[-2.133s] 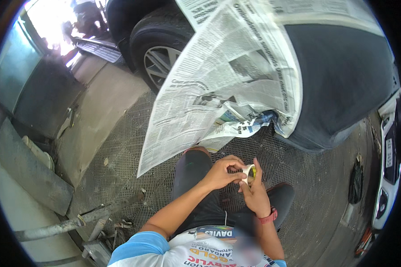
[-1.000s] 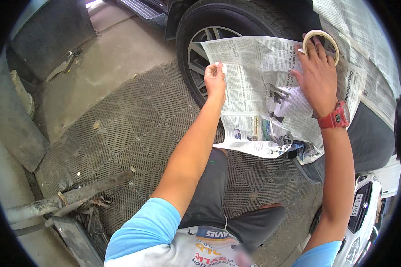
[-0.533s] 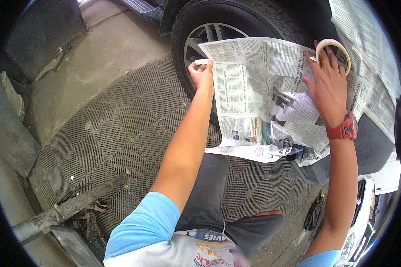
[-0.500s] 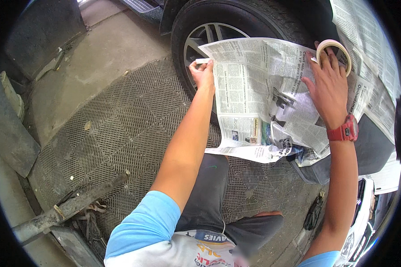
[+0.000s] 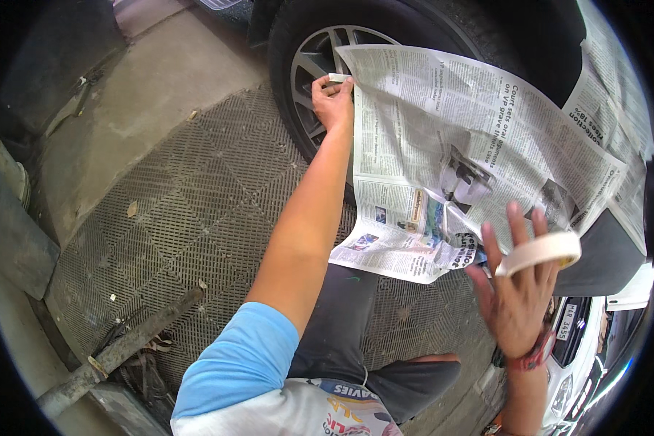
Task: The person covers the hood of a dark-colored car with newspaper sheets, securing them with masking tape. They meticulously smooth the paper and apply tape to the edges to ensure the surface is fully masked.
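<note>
Right hand [image 5: 514,301] was slightly blurred; newspaper [image 5: 407,123] hid part of the wheel [image 5: 310,67]; lower edge cut off right forearm [image 5: 525,400].

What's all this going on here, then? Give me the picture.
A person is handling a newspaper sheet at a car wheel. The left hand pinches the sheet's left edge, with a short pale strip at its fingertips. The right hand is spread open, a roll of tape around some of its fingers, near the sheet's lower right part. The sheet hangs creased, covering part of the wheel.
</note>
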Demonstrator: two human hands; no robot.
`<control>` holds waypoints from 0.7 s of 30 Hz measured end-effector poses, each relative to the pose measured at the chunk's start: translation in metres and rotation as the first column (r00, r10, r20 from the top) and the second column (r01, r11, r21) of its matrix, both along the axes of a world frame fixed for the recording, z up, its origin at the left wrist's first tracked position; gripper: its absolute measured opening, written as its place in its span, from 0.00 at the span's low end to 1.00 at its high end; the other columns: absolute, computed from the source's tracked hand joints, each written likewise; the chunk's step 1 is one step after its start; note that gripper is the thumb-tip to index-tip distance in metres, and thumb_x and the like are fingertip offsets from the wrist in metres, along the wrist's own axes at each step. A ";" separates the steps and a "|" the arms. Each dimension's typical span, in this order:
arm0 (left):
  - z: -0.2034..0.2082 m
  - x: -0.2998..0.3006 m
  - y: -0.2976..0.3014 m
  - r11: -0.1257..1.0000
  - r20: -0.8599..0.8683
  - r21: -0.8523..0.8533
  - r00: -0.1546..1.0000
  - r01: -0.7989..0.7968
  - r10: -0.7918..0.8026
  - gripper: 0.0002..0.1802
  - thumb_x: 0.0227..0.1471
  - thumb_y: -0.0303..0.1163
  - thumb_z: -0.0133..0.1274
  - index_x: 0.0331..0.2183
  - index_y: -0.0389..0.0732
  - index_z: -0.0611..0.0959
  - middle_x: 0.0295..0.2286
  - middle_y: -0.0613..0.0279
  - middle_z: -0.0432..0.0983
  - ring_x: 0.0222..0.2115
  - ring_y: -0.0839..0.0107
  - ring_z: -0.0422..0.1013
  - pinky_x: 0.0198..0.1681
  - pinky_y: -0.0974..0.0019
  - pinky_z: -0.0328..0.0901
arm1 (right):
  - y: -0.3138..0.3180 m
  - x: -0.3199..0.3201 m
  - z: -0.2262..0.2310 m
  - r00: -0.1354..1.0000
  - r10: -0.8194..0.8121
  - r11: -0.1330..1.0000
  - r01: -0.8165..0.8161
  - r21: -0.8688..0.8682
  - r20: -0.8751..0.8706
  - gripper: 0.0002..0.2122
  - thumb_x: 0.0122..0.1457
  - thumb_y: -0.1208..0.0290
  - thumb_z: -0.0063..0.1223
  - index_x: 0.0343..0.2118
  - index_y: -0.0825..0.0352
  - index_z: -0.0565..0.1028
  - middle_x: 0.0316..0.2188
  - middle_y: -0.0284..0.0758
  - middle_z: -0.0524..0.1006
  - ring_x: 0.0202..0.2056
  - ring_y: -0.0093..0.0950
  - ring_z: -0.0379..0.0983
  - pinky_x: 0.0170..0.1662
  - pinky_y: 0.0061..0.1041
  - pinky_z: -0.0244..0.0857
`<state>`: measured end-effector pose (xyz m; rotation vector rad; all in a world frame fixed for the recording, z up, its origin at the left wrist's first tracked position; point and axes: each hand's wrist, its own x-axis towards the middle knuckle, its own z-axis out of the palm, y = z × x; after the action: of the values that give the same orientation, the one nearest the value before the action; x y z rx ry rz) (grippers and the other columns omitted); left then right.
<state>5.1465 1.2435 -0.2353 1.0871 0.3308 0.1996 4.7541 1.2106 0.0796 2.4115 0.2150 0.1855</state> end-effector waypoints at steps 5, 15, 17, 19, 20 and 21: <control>-0.019 0.016 0.007 0.998 0.057 -0.036 0.997 -0.048 0.050 0.26 0.51 0.39 0.77 0.47 0.35 0.89 0.32 0.60 0.88 0.30 0.74 0.80 0.37 0.66 0.73 | -0.005 -0.059 -0.028 0.970 -0.193 0.952 0.221 0.211 -0.145 0.32 0.64 0.54 0.66 0.70 0.52 0.72 0.76 0.41 0.61 0.75 0.55 0.54 0.71 0.61 0.51; -0.004 0.006 0.011 0.927 0.070 0.323 0.981 -0.193 0.179 0.19 0.43 0.36 0.79 0.38 0.41 0.93 0.29 0.62 0.83 0.28 0.67 0.75 0.39 0.60 0.71 | -0.002 -0.172 -0.066 0.775 -0.602 0.686 0.626 0.371 -0.193 0.27 0.66 0.56 0.63 0.65 0.60 0.74 0.75 0.49 0.62 0.74 0.60 0.52 0.74 0.61 0.47; -0.001 0.003 0.010 0.938 0.030 0.305 0.986 -0.165 0.164 0.19 0.45 0.38 0.79 0.40 0.43 0.94 0.29 0.65 0.84 0.28 0.71 0.75 0.38 0.62 0.71 | -0.007 -0.199 -0.076 0.728 -0.658 0.617 0.668 0.417 -0.193 0.26 0.66 0.57 0.62 0.64 0.61 0.75 0.74 0.49 0.62 0.74 0.60 0.53 0.74 0.61 0.47; 0.001 0.005 0.009 0.911 0.026 0.378 0.986 -0.164 0.167 0.19 0.48 0.39 0.77 0.42 0.44 0.95 0.28 0.64 0.86 0.28 0.72 0.77 0.39 0.63 0.72 | -0.011 -0.228 -0.090 0.662 -0.720 0.549 0.727 0.413 -0.208 0.26 0.66 0.57 0.62 0.64 0.63 0.75 0.73 0.50 0.63 0.73 0.62 0.54 0.73 0.62 0.47; -0.003 0.005 0.009 0.911 0.047 0.379 0.987 -0.161 0.155 0.19 0.49 0.39 0.77 0.43 0.44 0.95 0.29 0.63 0.87 0.29 0.71 0.78 0.40 0.63 0.73 | -0.017 -0.249 -0.099 0.641 -0.738 0.521 0.740 0.425 -0.211 0.26 0.66 0.57 0.63 0.63 0.64 0.75 0.73 0.50 0.64 0.72 0.63 0.54 0.73 0.62 0.48; -0.007 0.009 0.007 0.913 0.075 0.377 0.988 -0.156 0.137 0.19 0.49 0.40 0.77 0.43 0.43 0.95 0.30 0.62 0.88 0.30 0.70 0.79 0.42 0.63 0.73 | -0.024 -0.268 -0.110 0.617 -0.759 0.490 0.752 0.441 -0.208 0.27 0.65 0.57 0.63 0.63 0.65 0.75 0.72 0.51 0.64 0.72 0.63 0.54 0.73 0.61 0.48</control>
<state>5.1554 1.2503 -0.2418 1.4424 0.3390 0.4374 4.4863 1.1870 -0.0309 2.7422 -1.0540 -0.1873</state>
